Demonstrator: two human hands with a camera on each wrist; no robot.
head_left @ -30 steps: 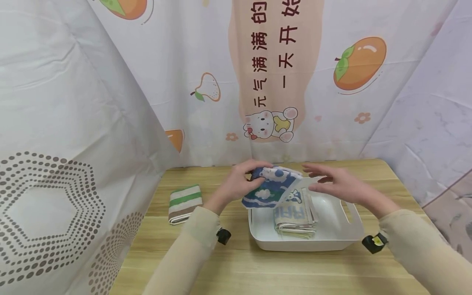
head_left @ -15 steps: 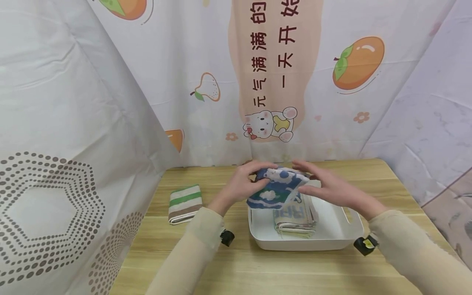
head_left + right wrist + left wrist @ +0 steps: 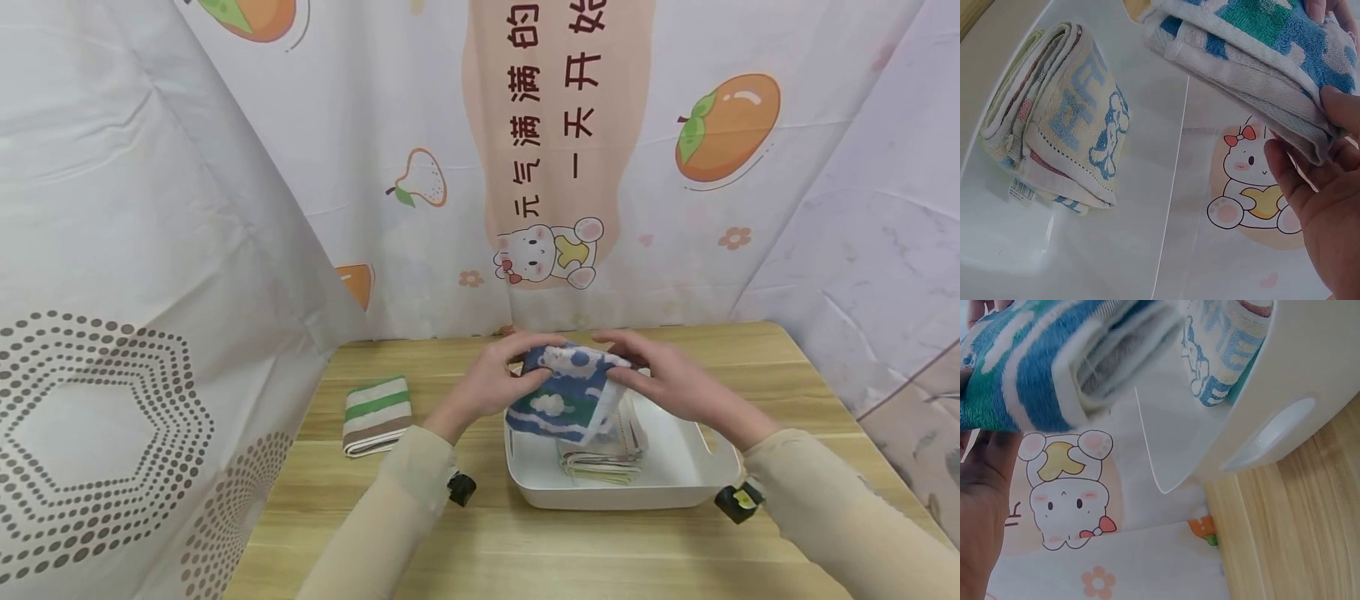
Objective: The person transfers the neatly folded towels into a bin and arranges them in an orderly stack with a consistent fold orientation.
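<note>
A folded blue, green and white towel (image 3: pixel 557 403) hangs over the left part of a white plastic bin (image 3: pixel 615 498). My left hand (image 3: pixel 491 377) grips its left side, thumb in front and fingers behind. On the opposite side my right hand (image 3: pixel 666 379) pinches the upper right corner; the right wrist view shows thumb and fingers on either side of the towel's layers (image 3: pixel 1254 81). Inside the bin stand folded cream towels (image 3: pixel 1075 112) with blue lettering, partly covered by the held towel in the head view.
To the left of the bin, a folded towel with green, white and brown stripes (image 3: pixel 378 415) lies on the wooden table (image 3: pixel 480 554). Behind the table hangs a printed white curtain (image 3: pixel 420 275). The bin has a cut-out handle (image 3: pixel 1272 434) in its end wall.
My right hand has moved left and taken hold of the towel's right corner. The left hand and towel have shifted slightly right, and the towel's lower edge sits lower. The striped towel and bin stay put.
</note>
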